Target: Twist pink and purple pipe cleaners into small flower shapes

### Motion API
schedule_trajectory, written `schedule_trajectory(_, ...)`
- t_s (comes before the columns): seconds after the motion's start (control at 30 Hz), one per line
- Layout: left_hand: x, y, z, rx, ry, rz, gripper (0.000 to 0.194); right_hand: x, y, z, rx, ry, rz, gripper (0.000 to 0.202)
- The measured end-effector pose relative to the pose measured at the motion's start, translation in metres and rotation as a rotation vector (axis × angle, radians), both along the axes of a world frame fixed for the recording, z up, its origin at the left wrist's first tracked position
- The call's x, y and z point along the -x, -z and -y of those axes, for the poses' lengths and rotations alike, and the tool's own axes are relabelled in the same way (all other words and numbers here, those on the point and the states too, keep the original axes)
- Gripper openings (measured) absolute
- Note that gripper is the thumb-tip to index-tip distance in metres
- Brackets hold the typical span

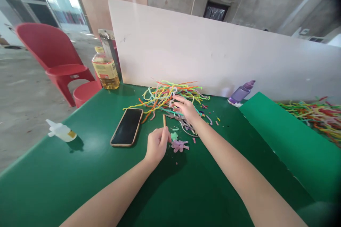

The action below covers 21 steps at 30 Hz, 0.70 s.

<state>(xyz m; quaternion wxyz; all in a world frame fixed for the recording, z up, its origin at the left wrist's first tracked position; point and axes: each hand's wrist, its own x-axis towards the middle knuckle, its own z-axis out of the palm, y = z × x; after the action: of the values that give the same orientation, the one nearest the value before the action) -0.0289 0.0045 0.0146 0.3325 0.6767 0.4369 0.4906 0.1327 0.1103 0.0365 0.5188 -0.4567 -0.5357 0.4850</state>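
Note:
My left hand (157, 143) is closed around a short tan stick (164, 120), which pokes up from the fist. Fingers apart, my right hand (186, 108) reaches to the near side of a tangled pile of coloured pipe cleaners (160, 95). A pale lilac pipe cleaner (174, 91) lies by its fingertips; whether they touch it I cannot tell. Partly under my right hand and forearm are scissors (188, 127). Right beside my left fist lie a lilac flower-like piece (180, 145) of bent loops and a small mint-green piece (174, 136).
A phone (127, 127) and a white glue bottle (62, 131) are left on the green table (106, 184). An oil bottle (105, 69) stands at the back-left corner. Behind rises a white panel (213, 49). Rightward are a purple bottle (241, 93), a green board (293, 142) and more pipe cleaners (314, 117).

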Motion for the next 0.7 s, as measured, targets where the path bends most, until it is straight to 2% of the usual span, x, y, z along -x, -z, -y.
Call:
schedule_trajectory(0.07,0.0,0.001,-0.002,0.078,-0.014,0.051,0.048,-0.004,0.0,0.013,-0.044,-0.043,-0.097,0.038)
schedule_trajectory(0.17,-0.001,0.003,-0.006,0.155,-0.012,0.091,0.049,-0.012,0.005,0.031,-0.02,-0.049,-0.16,0.034)
schedule_trajectory(0.3,-0.003,0.005,-0.007,0.196,0.004,0.116,0.049,-0.025,0.018,0.046,0.018,0.06,-0.081,0.028)
schedule_trajectory(0.47,-0.005,0.005,-0.007,0.214,0.033,0.122,0.049,-0.039,0.035,0.054,-0.019,0.212,-0.037,0.023)
schedule_trajectory(0.7,-0.006,0.007,-0.013,0.267,0.014,0.217,0.047,-0.048,0.041,0.054,-0.09,0.321,0.011,0.028)
